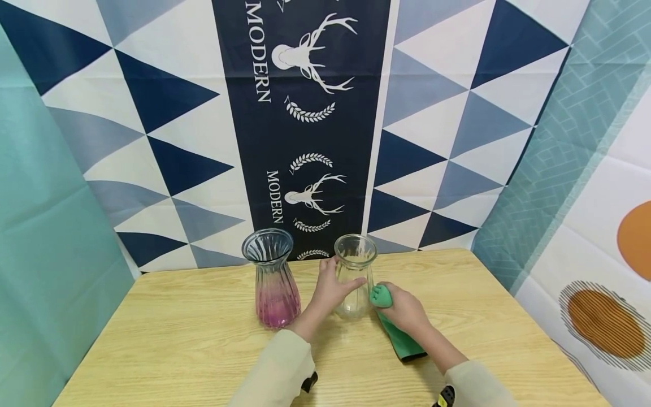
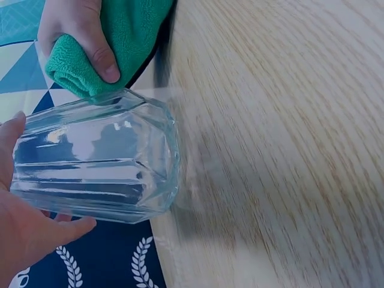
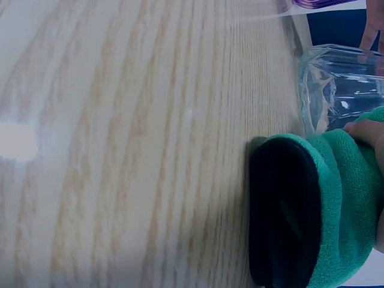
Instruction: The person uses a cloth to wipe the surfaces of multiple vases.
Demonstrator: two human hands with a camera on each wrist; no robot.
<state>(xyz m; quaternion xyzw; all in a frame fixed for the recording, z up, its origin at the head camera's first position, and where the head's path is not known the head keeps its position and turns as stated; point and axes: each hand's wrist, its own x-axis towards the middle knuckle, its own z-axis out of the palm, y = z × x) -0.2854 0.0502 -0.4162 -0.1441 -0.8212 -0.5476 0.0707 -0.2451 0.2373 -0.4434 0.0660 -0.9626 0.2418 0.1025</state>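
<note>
Vase (image 1: 355, 270): clear, upright, within grasping fingers of left hand (image 1: 329, 290).
Cloth (image 1: 402, 339): within right hand (image 1: 406, 310), fingers clenching it.
Wiping: likely step; next needs left fingers steady.

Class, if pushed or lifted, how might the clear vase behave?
The clear vase is probably rigid and fragile, as it looks like glass. Its shiny surface may feel slippery. It stands taller than wide, so a push high up could tip it.
</note>
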